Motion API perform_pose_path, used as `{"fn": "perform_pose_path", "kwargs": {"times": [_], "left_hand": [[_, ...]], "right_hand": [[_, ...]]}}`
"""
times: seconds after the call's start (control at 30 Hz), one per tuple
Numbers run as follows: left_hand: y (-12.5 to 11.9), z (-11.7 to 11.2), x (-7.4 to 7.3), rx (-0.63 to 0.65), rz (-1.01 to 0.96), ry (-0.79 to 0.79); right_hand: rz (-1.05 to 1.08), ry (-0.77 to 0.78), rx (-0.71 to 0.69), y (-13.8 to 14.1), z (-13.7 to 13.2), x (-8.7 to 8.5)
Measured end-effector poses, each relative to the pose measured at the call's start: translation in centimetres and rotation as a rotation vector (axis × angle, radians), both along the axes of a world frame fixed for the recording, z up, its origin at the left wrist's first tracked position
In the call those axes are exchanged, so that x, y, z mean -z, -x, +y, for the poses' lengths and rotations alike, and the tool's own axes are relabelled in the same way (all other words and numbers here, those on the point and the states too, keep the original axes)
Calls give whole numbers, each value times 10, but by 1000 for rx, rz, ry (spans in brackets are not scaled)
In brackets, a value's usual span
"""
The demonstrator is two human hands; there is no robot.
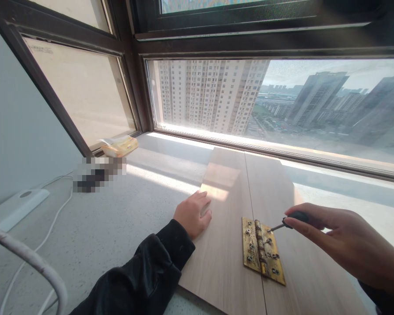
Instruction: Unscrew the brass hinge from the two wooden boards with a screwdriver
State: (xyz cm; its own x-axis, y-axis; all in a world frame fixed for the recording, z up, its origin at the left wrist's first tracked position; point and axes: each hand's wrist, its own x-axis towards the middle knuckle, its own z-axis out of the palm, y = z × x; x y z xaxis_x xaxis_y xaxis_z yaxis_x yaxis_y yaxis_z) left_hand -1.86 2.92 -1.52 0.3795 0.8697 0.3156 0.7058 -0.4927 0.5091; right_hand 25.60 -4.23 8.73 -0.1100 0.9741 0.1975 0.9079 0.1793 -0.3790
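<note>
The right hand (344, 245) is closed tight around a small screwdriver (289, 221). Its tip touches the gold hinge (262, 251). The hinge lies across two wooden boards (298, 280) near the bench's (118, 227) front edge. The left hand (193, 214) lies flat and open on the left board (223, 262).

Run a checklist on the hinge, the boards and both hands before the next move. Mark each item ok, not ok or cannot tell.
1. Brass butt hinge straddles the seam between the two pale wooden boards: ok.
2. Boards butted side by side on the speckled stone sill, seam closed: ok.
3. Left hand lies flat on the left board's edge: ok.
4. Right hand grips the small black-handled screwdriver: ok.
5. Screwdriver tip seated in a screw head on the hinge's right leaf: cannot tell, too small.
6. All hinge screws flush: cannot tell.
</note>
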Motion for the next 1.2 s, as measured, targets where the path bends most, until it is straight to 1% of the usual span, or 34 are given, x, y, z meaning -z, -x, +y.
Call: {"fn": "perform_pose_path", "kwargs": {"times": [0.1,0.27,0.37,0.43,0.5,0.57,0.7,0.87,0.93,1.07,1.2], "left_hand": [[0,0,1,-7,1,-2],[-1,0,1,-4,10,-6],[-1,0,1,-6,15,-12],[0,0,2,-4,17,-15],[0,1,2,-3,18,-12],[0,1,2,-3,18,-6],[0,1,2,-5,20,-7],[0,1,3,-6,24,-9],[0,0,2,-7,25,-7],[0,-1,2,-3,25,2],[0,0,2,-1,22,1]], "right_hand": [[54,149,-56,-8,0,-2],[120,227,-40,-17,-3,-1],[179,356,7,-14,-6,-1],[267,447,22,-9,-8,-2],[373,507,-5,-5,-9,-4],[442,528,-40,-4,-9,-6],[399,471,-76,-8,-7,-6],[319,486,-119,-3,-4,-5],[285,480,-110,1,-4,-4],[270,391,-14,6,-3,-1],[279,204,147,10,0,2]]}}
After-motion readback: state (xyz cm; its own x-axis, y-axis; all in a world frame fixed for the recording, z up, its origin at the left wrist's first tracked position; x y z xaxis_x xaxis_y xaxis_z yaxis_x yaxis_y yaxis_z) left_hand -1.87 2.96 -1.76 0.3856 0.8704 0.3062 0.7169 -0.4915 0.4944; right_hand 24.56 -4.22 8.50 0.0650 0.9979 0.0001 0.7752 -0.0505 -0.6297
